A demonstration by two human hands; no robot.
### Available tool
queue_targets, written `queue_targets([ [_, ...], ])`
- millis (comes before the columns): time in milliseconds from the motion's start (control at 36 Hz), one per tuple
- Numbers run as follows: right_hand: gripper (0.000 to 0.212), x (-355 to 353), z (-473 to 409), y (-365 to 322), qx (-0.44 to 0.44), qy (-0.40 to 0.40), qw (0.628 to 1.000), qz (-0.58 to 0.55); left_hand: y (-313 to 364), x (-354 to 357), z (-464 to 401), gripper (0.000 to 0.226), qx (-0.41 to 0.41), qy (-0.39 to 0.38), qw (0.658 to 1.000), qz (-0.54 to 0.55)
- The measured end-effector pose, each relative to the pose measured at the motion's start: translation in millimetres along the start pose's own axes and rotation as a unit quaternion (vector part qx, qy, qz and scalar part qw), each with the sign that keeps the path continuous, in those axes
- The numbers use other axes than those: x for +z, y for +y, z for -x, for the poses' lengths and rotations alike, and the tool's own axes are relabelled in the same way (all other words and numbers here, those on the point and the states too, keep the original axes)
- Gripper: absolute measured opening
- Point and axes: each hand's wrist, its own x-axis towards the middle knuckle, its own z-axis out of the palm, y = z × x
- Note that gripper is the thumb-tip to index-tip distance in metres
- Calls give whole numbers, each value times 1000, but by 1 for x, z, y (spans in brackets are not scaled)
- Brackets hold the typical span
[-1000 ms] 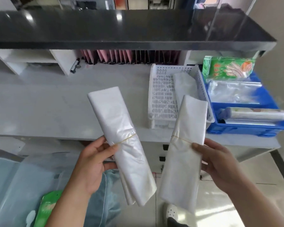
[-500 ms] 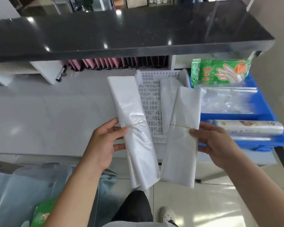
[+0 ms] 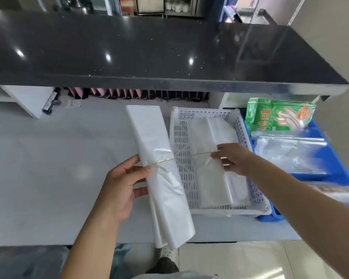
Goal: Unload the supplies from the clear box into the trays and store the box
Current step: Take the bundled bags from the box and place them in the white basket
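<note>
My left hand point(image 3: 123, 188) grips a long white bundle of plastic bags point(image 3: 157, 168) at its yellow rubber band, holding it over the grey counter just left of the white perforated tray point(image 3: 256, 210). My right hand point(image 3: 232, 159) pinches a second banded bundle of bags point(image 3: 206, 178) that lies inside the white tray, beside another bundle point(image 3: 224, 129) lying there. The clear box point(image 3: 18, 264) shows only as a pale blur at the lower left.
A blue tray point(image 3: 330, 170) to the right of the white one holds a green glove packet point(image 3: 280, 115), clear bags point(image 3: 286, 152) and a roll point(image 3: 334, 191). A black shelf point(image 3: 149, 53) overhangs the back of the grey counter point(image 3: 48, 168). Pink folders point(image 3: 129, 93) stand beneath it.
Both hands moved forward over the counter. The right-hand bundle went down into the white tray; the left-hand bundle now hangs beside the tray's left wall.
</note>
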Motion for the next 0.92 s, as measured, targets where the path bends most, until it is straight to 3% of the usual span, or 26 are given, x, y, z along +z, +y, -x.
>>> queue_targets([
  [222,33,22,-23,12,11,135,990,-37,0,0,-34,33,-32,-29,999,-4],
  [333,41,22,-14,16,-44,186,976,107,3,11,-47,32,-45,-45,998,-13],
  [389,47,18,-2,13,-166,223,928,248,4,18,-51,32,-46,-54,997,-16],
  [417,45,17,5,11,-228,215,913,261,5,22,-53,32,-47,-59,997,-16],
  [444,42,16,13,8,-259,172,924,221,6,25,-55,32,-50,-62,997,-15],
  [500,42,16,28,-1,-187,-15,982,31,8,32,-56,33,-62,-75,995,-9],
  [556,36,14,37,-6,-83,-196,974,-80,10,39,-57,39,-81,-102,991,-8],
  [611,27,11,37,-8,-69,-261,959,-82,11,46,-60,42,-95,-132,987,-19],
  [667,25,7,31,-7,-69,-252,962,-83,11,52,-65,39,-98,-131,986,-31],
  [778,17,1,14,-2,-49,-210,973,-83,4,65,-74,34,-92,-57,992,-68],
  [917,10,9,-12,-2,-23,-120,992,-32,-10,70,-74,42,-29,12,985,-169],
])
